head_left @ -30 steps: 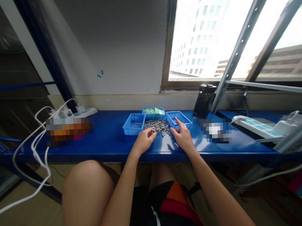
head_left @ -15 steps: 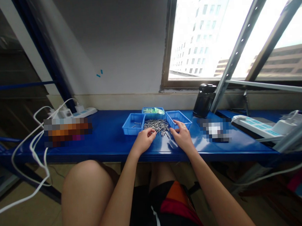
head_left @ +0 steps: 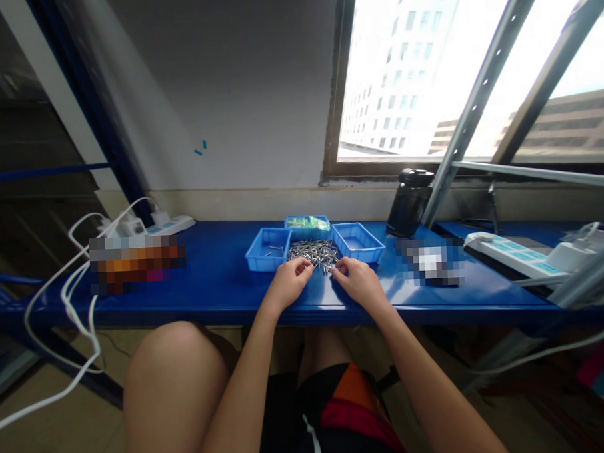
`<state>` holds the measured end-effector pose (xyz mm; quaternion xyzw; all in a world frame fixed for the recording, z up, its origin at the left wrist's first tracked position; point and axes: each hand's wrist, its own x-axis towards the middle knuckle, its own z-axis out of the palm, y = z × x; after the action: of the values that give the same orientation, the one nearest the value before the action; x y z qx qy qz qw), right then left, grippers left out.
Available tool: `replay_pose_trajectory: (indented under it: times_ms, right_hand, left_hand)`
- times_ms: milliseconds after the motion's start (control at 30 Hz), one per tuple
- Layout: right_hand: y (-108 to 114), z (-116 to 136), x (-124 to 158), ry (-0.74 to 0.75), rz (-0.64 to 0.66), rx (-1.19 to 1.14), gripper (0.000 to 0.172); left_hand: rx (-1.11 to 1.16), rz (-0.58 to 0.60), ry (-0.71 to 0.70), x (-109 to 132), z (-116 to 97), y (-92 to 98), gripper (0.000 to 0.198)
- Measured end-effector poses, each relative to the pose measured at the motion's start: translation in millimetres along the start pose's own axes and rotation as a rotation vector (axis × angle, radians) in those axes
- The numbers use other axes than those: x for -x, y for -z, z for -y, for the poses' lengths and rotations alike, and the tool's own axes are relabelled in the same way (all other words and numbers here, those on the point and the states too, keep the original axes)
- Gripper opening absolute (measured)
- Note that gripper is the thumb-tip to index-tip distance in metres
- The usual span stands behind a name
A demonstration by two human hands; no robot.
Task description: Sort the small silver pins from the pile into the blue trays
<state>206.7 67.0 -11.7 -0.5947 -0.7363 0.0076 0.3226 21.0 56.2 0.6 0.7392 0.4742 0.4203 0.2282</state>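
1. Hands both sit on the desk (head_left: pixel 214 277) at the near edge of the pile of pins (head_left: pixel 313 251). The left hand (head_left: pixel 286 285) is loosely curled, with thumb and forefinger close together at the pile's near left corner. The right hand (head_left: pixel 360 282) has its fingertips (head_left: pixel 338 267) drawn together at the near right corner. The pins are too small for me to tell whether either pinch holds one.
2. The pins look thin, smooth and tangled, so I judge that a pinch could lift two at once or drag neighbours out of the heap. A loosened pin could then roll off the near edge of the desk onto the lap or the floor.
3. A careless sweep of either wrist could also push the heap sideways and spill loose pins against the trays.
4. The pile lies flat between the left tray (head_left: pixel 267 249) and the right tray (head_left: pixel 357 242), in front of the back tray (head_left: pixel 306 223), which holds something green. The heap is wider than it is deep, so its long axis runs left to right along the desk. Single pins lie flat in mixed directions, and many seem to run away from the person. I cannot tell which end leads.
5. The left tray holds a few pins. Further out stand a black bottle (head_left: pixel 409 202), a power strip (head_left: pixel 169 225) and white cables (head_left: pixel 75 310).
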Motion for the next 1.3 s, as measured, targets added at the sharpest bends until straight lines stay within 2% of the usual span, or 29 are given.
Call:
replay_pose_trajectory:
  times_ms: [233, 433, 600, 700, 767, 867, 967, 1100, 1300]
  right_hand:
    - [5, 6, 2, -0.008, 0.050, 0.049, 0.014]
    - [4, 6, 2, -0.005, 0.017, 0.025, 0.011]
    - [11, 3, -3, 0.020, -0.145, -0.098, 0.018]
    - [24, -3, -11, -0.004, -0.284, -0.011, 0.019]
    - [31, -10, -18, -0.038, -0.325, 0.096, 0.019]
    - [37, -18, -27, -0.043, -0.254, 0.249, 0.019]
    - [33, -19, -27, 0.020, -0.213, 0.313, 0.024]
    - [27, -16, -19, 0.100, -0.210, 0.312, 0.029]
    - [25, -14, -17, 0.151, -0.227, 0.233, 0.024]
  left_hand:
    - [-0.002, 0.006, 0.001, 1, 0, 0.2, 0.028]
    - [0.006, 0.010, -0.007, 1, 0, 0.2, 0.028]
    - [-0.003, 0.009, 0.001, 1, 0, 0.2, 0.026]
    - [-0.005, 0.017, 0.004, 1, -2, 0.7, 0.026]
    - [-0.007, 0.020, 0.009, 1, -3, 1.0, 0.026]
    - [-0.011, 0.019, 0.018, 1, -3, 1.0, 0.026]
    - [-0.006, 0.025, 0.017, 0, -1, 0.8, 0.026]
    - [-0.008, 0.022, 0.011, 0, 0, 0.5, 0.026]
    - [-0.001, 0.014, 0.014, 0, -1, -0.1, 0.027]
